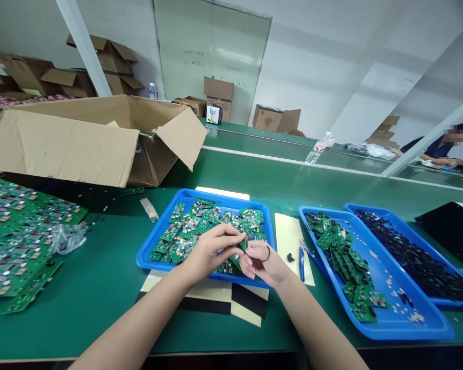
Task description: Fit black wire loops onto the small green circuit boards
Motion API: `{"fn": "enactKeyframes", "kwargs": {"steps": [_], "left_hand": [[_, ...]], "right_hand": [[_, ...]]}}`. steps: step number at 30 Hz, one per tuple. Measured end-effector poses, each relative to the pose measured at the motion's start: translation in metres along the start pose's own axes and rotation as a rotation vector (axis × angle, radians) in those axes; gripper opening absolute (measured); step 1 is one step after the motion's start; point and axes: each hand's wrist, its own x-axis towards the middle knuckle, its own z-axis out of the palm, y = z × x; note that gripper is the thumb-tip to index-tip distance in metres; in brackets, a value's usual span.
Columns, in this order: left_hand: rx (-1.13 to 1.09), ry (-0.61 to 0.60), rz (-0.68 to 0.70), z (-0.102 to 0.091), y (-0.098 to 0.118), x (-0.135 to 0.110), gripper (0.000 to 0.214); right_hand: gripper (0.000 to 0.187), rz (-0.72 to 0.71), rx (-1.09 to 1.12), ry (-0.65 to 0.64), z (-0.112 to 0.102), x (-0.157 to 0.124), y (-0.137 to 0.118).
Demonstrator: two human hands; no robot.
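Observation:
Above the front part of a blue tray [146, 253], my left hand [210, 252] pinches a small green circuit board [244, 245] between thumb and fingers, which partly hide it. My right hand [268, 264] is closed at the board's right side, its fingertips on it. A thin dark curved strip shows against the right hand's fingers; I cannot make out what it is. Beneath both hands, the tray holds many small green boards [191, 226] with red and silver parts. To the right, blue-handled cutters [301, 262] and a small black piece [290, 257] lie on cream paper [287, 231].
A second blue tray [405, 329] holds more boards and small pale bits; behind it, another tray [457, 303] holds black parts. Large green panels [27, 231] and a clear plastic bag [67, 238] lie left. An open carton [61, 144] stands behind. A person [443, 149] sits far right.

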Motion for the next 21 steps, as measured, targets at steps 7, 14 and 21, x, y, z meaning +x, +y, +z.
{"fn": "enactKeyframes", "kwargs": {"steps": [7, 14, 21], "left_hand": [[-0.072, -0.082, -0.043, -0.001, 0.007, 0.003, 0.022], [-0.009, -0.054, -0.135, 0.013, 0.006, -0.004, 0.023], [-0.106, -0.042, -0.3, 0.022, 0.005, -0.004, 0.024]], "right_hand": [[0.031, -0.127, -0.14, 0.043, -0.002, 0.001, 0.003], [0.021, -0.282, -0.585, 0.239, -0.005, -0.002, -0.003], [0.018, -0.248, -0.691, 0.329, -0.002, -0.002, -0.008]]}}
